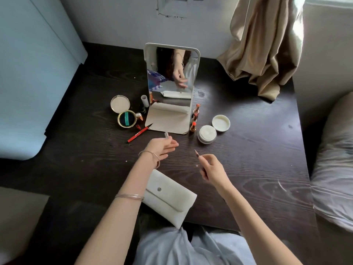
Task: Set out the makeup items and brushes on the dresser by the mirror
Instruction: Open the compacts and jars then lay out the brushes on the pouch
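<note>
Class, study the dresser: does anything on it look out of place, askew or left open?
The red eyeliner pen lies uncapped and askew left of the mirror, its small red cap loose beside it. The cream jar stands open, its lid upturned next to it. The compact is open too. Nothing looks spilled or damaged.

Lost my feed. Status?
Left hand pinches clear cap. Right hand holds uncapped pencil. Pouch under left forearm. Nothing blocking.

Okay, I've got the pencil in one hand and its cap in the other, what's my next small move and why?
Probably lay the uncapped pencil held by your right hand beside the red liner pen near the mirror; the left hand pinches the clear cap, and everything there lies uncapped.
</note>
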